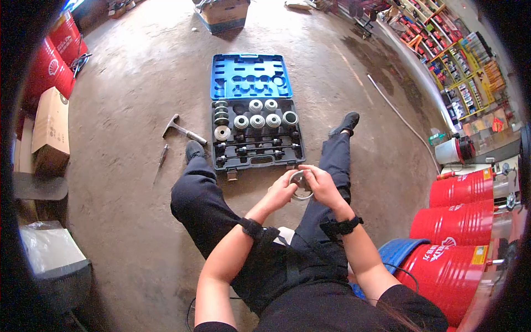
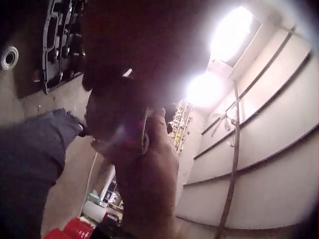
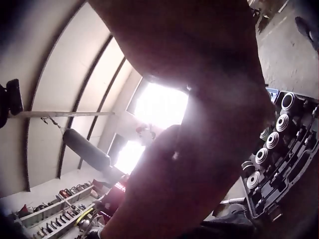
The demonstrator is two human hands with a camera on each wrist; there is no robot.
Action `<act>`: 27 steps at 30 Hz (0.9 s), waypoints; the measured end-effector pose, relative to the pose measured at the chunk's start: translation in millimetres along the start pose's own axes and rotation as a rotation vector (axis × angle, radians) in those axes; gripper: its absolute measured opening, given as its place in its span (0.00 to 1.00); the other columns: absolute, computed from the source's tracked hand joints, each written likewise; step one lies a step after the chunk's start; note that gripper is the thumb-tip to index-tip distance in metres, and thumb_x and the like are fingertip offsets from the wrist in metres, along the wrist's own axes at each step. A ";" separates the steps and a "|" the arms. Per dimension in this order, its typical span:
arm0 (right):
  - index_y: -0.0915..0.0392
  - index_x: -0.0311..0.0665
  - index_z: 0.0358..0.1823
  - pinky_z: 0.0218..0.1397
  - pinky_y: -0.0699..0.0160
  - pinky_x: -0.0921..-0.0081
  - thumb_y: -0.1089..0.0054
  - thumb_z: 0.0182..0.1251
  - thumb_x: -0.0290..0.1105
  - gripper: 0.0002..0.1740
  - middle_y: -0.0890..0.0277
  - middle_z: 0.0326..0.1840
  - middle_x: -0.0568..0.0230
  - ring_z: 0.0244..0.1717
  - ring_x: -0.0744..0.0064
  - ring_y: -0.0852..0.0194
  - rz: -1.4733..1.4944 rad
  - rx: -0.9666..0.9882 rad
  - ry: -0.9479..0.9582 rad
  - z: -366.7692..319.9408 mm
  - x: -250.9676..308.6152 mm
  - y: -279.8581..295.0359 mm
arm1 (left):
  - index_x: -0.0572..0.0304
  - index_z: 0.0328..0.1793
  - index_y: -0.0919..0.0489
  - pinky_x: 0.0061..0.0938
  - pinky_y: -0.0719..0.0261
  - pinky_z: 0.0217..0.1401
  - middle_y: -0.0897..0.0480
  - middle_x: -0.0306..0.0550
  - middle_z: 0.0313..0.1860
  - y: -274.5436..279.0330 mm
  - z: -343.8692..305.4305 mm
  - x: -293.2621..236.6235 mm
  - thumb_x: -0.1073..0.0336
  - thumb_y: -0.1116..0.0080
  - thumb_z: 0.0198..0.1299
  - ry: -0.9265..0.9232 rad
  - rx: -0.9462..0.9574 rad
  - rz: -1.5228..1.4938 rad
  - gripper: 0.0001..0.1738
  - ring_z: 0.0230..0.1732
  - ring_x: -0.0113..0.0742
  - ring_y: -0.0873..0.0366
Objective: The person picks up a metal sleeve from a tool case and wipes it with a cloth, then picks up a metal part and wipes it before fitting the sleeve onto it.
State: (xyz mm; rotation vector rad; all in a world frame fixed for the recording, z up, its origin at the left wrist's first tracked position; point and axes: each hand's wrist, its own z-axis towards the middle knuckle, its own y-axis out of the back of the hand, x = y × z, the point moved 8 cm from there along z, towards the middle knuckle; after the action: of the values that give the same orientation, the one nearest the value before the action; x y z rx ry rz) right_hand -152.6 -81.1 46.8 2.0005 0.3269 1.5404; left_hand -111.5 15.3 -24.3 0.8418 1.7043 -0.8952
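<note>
In the head view a round metal ring [image 1: 303,197] is held up between both hands, beyond the case's lower right corner. My left hand [image 1: 281,191] grips its left side, while my right hand [image 1: 322,187] pinches the right side with thumb and fingers. The left wrist view shows the ring's thin edge [image 2: 145,134] against the right hand [image 2: 154,172]; the left hand is a dark shape close to the lens. Dark, blurred hands fill much of the right wrist view, hiding the ring. An open case [image 1: 259,161] holds stepped metal cups [image 1: 256,122] and threaded rods.
A hammer [image 1: 185,131] and a thin tool [image 1: 161,156] lie left of the case. Outstretched legs [image 1: 204,205] flank the work. Red drums [image 1: 453,218] stand right, with shelves [image 1: 462,77] behind; cardboard boxes [image 1: 51,124] are at left.
</note>
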 end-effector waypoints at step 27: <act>0.30 0.29 0.61 0.65 0.29 0.64 0.74 0.80 0.43 0.28 0.26 0.58 0.51 0.60 0.61 0.28 1.253 -0.282 -0.305 -4.1 -56.0 12.5 | 0.62 0.60 0.29 0.26 0.23 0.30 0.22 0.43 0.43 8.5 -5.2 -7.5 0.75 0.54 0.50 0.106 -0.139 -0.350 0.26 0.37 0.31 0.24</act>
State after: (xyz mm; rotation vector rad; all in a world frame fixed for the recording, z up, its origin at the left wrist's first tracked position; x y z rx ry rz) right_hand -175.2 -119.3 10.1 2.2095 -1.4278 1.6764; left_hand -104.5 23.0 -17.4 0.5130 2.0212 -0.9617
